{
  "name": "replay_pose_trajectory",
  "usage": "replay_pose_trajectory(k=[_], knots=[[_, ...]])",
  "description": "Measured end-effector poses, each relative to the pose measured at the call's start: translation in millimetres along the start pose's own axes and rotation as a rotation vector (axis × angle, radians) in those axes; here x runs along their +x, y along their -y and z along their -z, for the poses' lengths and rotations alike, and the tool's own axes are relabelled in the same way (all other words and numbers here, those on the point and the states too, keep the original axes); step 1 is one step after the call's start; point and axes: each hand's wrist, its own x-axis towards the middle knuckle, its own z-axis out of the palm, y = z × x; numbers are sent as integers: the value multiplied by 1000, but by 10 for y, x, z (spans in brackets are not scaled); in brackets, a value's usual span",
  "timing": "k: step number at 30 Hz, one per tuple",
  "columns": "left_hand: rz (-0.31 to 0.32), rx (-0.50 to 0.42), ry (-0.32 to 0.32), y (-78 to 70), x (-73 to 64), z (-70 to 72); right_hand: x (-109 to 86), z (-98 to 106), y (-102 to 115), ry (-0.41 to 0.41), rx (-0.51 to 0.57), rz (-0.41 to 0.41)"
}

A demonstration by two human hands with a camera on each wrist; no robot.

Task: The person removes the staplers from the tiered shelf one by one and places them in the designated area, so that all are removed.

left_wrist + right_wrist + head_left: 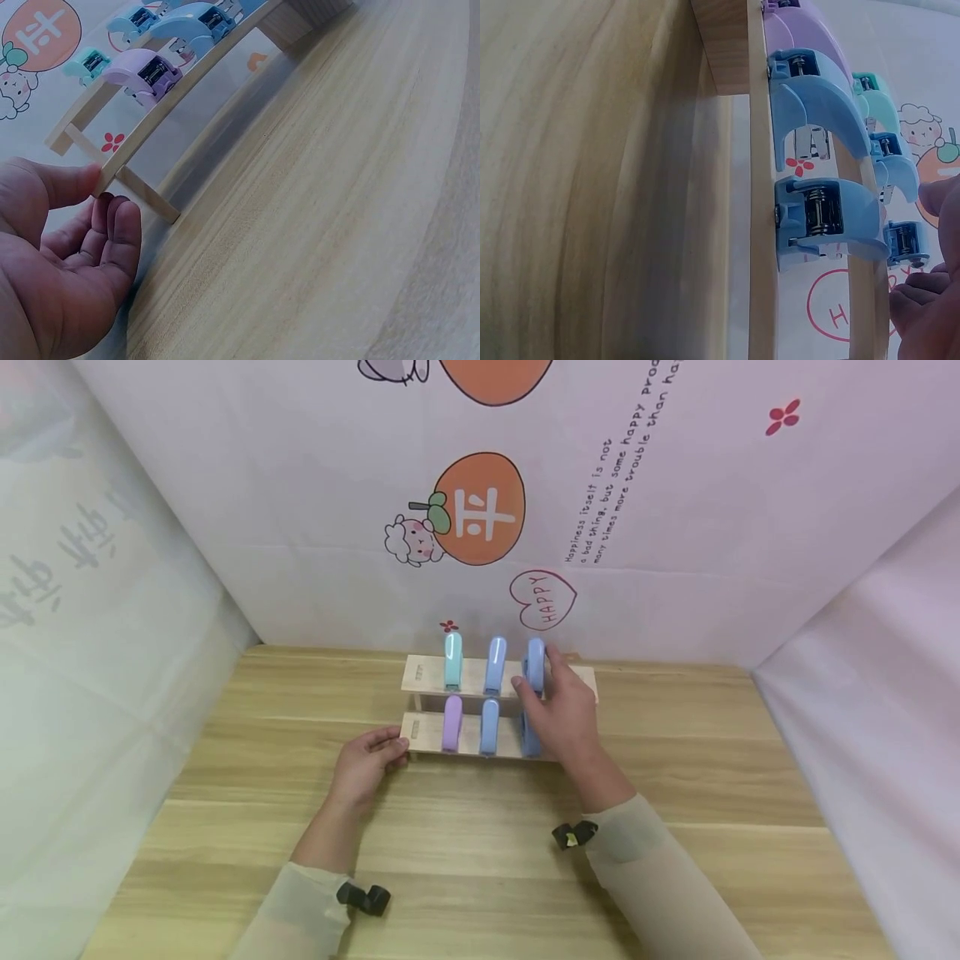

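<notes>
A two-tier wooden rack (429, 742) carries small staplers. The front step bears a purple stapler (452, 724), a blue stapler (490, 727) and another blue stapler (825, 217) at the right. On the rear step are a mint stapler (453, 660), a blue stapler (496, 665) and a right-hand blue stapler (535, 664). My left hand (366, 767) pinches the front step's left end, thumb above and fingers below. My right hand (567, 714) straddles the rear right stapler. Its thumb stands a little off the left side, and its fingers lie along the right.
The rack stands on a wood-grain table (465, 852) close to a white printed cloth backdrop (330, 527). White cloth (97, 652) also hangs on the left, and more cloth (870, 635) on the right. Black straps with small boxes (365, 897) sit on both wrists.
</notes>
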Motion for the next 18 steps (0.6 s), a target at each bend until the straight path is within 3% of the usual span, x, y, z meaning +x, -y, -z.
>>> replay_pose_trajectory(k=[18], knots=[[-7,19,0,25,11,6,73,-44,20,32,52,-56]])
